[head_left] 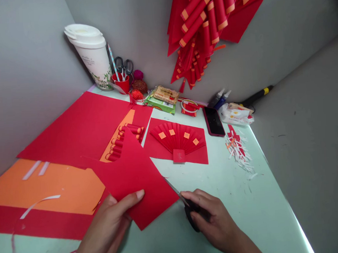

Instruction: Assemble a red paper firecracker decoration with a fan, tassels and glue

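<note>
Red paper sheet (135, 182): held over the table (248, 213), left hand (112, 225) pinching its near edge. Right hand (211, 219) clenched around scissors (185, 203), blades at the sheet's right edge; cut apparently barely begun. Finished: paper fan (178, 139), rolled tubes (121, 141).

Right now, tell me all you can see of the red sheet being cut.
The red sheet looks like plain matte paper, a flat angular piece tilted above the table. The left hand pinches its lower edge, thumb on top. Scissors in the right hand meet its right edge. Its far corner overlaps the rolled red tubes.
</note>
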A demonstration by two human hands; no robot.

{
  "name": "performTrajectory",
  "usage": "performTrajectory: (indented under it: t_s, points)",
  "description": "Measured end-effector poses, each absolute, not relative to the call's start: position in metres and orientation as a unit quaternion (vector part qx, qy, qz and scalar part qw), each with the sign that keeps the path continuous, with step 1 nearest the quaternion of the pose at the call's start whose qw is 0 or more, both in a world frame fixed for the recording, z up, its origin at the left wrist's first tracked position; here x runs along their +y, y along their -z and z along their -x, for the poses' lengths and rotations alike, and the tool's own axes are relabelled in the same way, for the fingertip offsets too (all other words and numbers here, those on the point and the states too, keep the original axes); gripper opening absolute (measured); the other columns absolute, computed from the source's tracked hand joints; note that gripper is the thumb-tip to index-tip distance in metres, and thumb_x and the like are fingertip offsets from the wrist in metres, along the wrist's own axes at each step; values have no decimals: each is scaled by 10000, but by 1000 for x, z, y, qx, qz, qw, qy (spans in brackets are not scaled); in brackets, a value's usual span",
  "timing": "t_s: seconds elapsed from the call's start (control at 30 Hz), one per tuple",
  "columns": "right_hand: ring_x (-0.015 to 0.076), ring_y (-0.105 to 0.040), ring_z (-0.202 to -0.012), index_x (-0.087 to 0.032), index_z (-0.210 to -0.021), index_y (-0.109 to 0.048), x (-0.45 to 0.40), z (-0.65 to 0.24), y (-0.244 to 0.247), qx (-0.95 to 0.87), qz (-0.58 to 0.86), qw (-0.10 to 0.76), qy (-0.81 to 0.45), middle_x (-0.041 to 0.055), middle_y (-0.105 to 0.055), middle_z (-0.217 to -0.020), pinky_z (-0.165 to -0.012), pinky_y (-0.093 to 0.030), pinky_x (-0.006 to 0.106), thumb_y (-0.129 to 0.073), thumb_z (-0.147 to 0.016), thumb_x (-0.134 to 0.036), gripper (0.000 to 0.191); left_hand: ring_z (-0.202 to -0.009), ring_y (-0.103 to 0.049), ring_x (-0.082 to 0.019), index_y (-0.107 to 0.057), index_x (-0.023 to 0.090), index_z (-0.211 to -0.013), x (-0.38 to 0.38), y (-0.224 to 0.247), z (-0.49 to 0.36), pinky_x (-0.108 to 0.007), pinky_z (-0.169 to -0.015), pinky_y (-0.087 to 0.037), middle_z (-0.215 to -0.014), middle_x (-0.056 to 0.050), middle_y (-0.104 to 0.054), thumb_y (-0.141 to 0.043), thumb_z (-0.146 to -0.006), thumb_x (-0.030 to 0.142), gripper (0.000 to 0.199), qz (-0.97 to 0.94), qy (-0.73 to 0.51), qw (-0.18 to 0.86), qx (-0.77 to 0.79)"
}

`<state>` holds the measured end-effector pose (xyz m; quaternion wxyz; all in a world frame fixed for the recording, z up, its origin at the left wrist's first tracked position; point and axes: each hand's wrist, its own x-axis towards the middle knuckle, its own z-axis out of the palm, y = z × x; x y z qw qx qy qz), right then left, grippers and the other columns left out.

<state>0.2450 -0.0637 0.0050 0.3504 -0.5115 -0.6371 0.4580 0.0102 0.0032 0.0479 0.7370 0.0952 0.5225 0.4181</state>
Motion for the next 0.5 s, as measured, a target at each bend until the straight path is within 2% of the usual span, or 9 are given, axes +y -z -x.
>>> performTrajectory:
  t_s: [0.5]
  points:
    - [144,-548,-749,-350,-1351,-579,-64,-245,-6,-646,509,346,-452,4,-565,-890,-672,-461,253,-546,-872,-82,550,-902,-767,-305,-761,195,-1057,5,-50,-13,-317,-708,-655,-1056,-89,-796,-853,-570,60,514,-100,-420,732,527]
